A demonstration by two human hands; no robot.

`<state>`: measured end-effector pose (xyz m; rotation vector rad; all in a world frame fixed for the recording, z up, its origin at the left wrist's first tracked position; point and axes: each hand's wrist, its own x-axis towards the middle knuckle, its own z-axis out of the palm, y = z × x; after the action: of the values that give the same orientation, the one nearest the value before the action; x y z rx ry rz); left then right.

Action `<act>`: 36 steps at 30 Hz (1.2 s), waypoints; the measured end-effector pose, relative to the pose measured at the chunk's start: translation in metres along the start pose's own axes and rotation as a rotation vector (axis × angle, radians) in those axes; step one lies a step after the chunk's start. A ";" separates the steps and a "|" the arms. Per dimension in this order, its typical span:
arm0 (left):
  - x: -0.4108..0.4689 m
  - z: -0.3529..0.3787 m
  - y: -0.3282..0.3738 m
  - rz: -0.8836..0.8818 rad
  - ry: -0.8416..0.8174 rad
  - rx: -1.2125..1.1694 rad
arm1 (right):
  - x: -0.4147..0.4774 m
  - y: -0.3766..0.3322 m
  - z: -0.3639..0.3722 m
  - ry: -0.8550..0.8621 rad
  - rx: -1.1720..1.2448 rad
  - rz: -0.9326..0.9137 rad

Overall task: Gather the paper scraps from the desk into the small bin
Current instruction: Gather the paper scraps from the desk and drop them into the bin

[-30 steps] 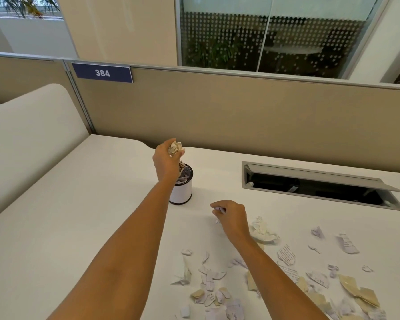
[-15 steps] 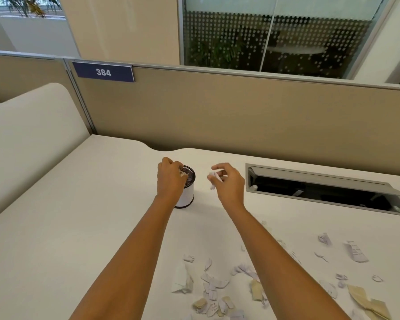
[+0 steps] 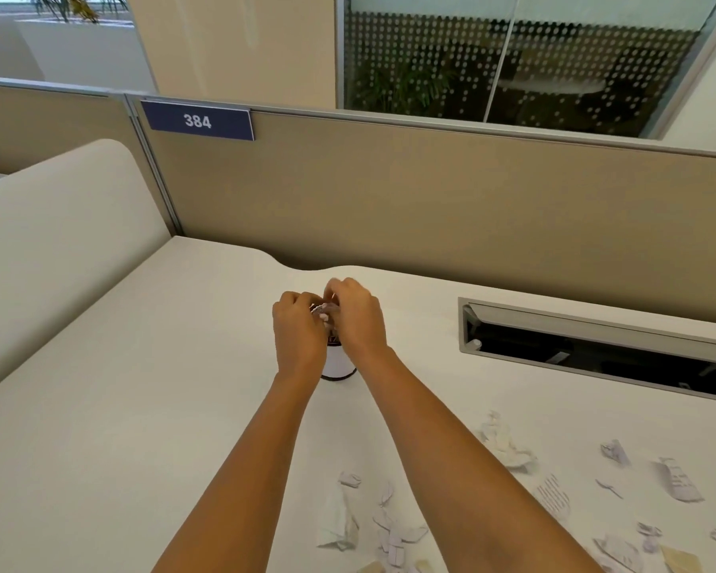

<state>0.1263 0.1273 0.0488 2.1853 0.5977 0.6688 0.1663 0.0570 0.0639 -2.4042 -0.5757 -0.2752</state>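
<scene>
White plastic with a dark rim, the small cylindrical bin (image 3: 340, 363) stands on the pale desk (image 3: 141, 407) near its back edge, mostly hidden behind two hands that meet over its mouth. The left hand (image 3: 300, 335) is at the rim on the near-left side with fingers curled. The right hand (image 3: 358, 320) arches over the top from the right, fingertips turned down into the opening.

A second ago the left hand was raised above the bin with a crumpled wad while the right was down among the litter pinching a small white bit. Both have since come together at the bin, so this looks like the drop-off of one load. A pale fleck shows between the two sets of fingertips, but I cannot tell whether either grip is closed on paper or has already let go.

Most of the work is not yet done. Torn paper scraps (image 3: 393, 531) lie scattered across the near right of the desk, well apart from the bin, with a larger crumpled white sheet (image 3: 507, 444) among them.

Beyond lie a grey recessed cable tray (image 3: 596, 349), a tan partition panel (image 3: 430, 208) and a blue plate (image 3: 198, 121) reading 384.
</scene>
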 end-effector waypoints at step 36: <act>0.008 -0.001 -0.002 -0.233 -0.021 -0.104 | 0.016 -0.022 -0.022 -0.670 -0.423 0.128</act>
<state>0.1317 0.1341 0.0497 1.9858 0.7748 0.5398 0.1693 0.0638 0.0984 -2.9261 -0.6978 0.5405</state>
